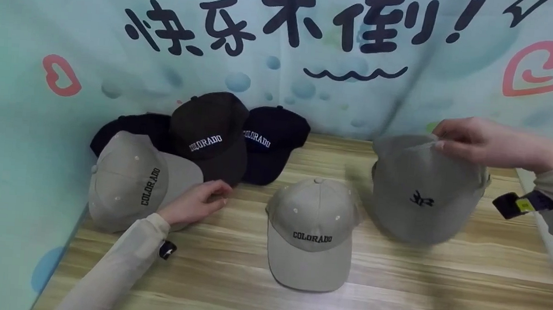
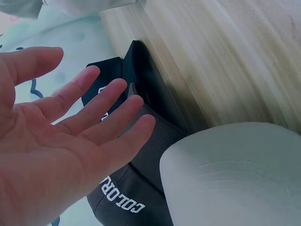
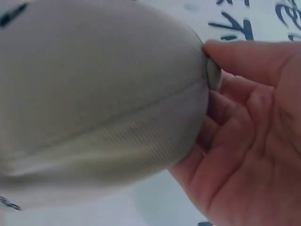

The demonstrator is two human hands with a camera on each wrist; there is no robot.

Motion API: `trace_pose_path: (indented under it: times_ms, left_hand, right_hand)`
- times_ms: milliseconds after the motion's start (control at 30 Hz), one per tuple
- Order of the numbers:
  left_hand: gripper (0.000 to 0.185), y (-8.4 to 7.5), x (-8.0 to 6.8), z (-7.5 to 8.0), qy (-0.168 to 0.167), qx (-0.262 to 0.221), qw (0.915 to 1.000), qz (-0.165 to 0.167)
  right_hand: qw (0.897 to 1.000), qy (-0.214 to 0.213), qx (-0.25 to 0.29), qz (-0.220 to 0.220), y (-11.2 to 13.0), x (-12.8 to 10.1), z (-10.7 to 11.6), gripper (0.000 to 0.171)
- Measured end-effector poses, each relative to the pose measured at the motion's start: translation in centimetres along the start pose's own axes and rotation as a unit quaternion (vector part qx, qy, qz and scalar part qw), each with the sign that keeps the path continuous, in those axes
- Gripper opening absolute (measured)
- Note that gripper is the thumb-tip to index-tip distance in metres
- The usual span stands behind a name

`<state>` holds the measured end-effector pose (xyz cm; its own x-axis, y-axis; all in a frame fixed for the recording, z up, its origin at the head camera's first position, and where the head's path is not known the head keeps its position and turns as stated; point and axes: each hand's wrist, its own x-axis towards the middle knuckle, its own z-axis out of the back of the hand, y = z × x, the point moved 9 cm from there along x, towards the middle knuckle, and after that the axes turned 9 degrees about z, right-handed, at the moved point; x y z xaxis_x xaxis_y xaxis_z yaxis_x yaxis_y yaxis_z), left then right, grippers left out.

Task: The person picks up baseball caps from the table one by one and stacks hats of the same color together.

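Note:
My right hand (image 1: 487,140) pinches a grey baseball cap (image 1: 420,184) at the top of its crown, by the button. The cap hangs on the right side with a small dark emblem facing forward; in the right wrist view its crown fills the left half. My left hand (image 1: 198,200) holds nothing. Its fingers are spread loosely over the brim of a beige COLORADO cap (image 1: 124,178), close to a dark brown COLORADO cap (image 1: 210,121). Another beige COLORADO cap (image 1: 310,269) sits in the middle of the table, brim toward me.
A navy COLORADO cap (image 1: 283,126) stands beside the brown one, overlapped by it. Behind the left beige cap lies another dark cap (image 1: 127,125), partly hidden. The wood-grain table (image 1: 229,278) ends at a printed backdrop (image 1: 271,91) at the back and left.

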<state>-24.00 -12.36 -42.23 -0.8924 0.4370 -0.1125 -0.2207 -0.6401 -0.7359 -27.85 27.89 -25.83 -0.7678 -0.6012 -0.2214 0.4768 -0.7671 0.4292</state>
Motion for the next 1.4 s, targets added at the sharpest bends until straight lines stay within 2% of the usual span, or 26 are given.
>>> trace_pose_path:
  times_ms: [167, 267, 433, 533, 800, 900, 1000, 1167, 1300, 1400]
  left_hand:
    - [0.020, 0.5, -0.1, -0.3, 0.004, -0.008, 0.9998, 0.017]
    - [0.020, 0.7, -0.3, -0.4, 0.001, -0.009, 0.9998, 0.019]
    - [0.020, 0.8, -0.5, -0.5, -0.002, 0.000, 0.9999, 0.015]
    - [0.020, 0.8, -0.5, -0.6, -0.002, 0.003, 0.9999, 0.012]
    - [0.021, 1.0, -0.6, -0.7, -0.001, 0.004, 0.9999, 0.015]
    - [0.021, 1.1, -0.6, -0.7, 0.002, 0.004, 0.9999, 0.015]
    - [0.022, 1.0, -0.6, -0.8, 0.007, 0.001, 0.9999, 0.012]
    - [0.022, 1.0, -0.5, -0.8, 0.008, -0.002, 0.9999, 0.006]
    - [0.023, 1.1, -0.5, -0.9, 0.010, -0.001, 0.9999, 0.007]
    - [0.023, 1.1, -0.4, -1.1, 0.012, -0.004, 0.9999, 0.010]
  right_hand:
    - [0.997, 0.061, -0.004, 0.049, 2.5, -0.4, -2.1, 0.010]
    - [0.993, 0.083, 0.000, 0.080, 4.0, -0.7, -3.2, 0.007]
    - [0.983, 0.074, -0.014, 0.165, 6.3, -1.6, -4.2, 0.016]
    - [0.978, 0.073, -0.012, 0.197, 7.3, -2.3, -4.8, 0.020]
    - [0.971, 0.121, 0.017, 0.203, 9.7, -3.1, -7.1, 0.011]
    - [0.964, 0.131, 0.034, 0.227, 11.0, -3.0, -8.2, 0.010]
    - [0.952, 0.141, 0.063, 0.263, 12.5, -2.7, -9.0, 0.010]
    - [0.933, 0.165, 0.114, 0.297, 14.6, -1.3, -10.0, 0.010]
    - [0.927, 0.186, 0.148, 0.291, 15.3, 0.6, -11.0, 0.011]
    - [0.925, 0.193, 0.183, 0.271, 14.9, 2.7, -11.9, 0.013]
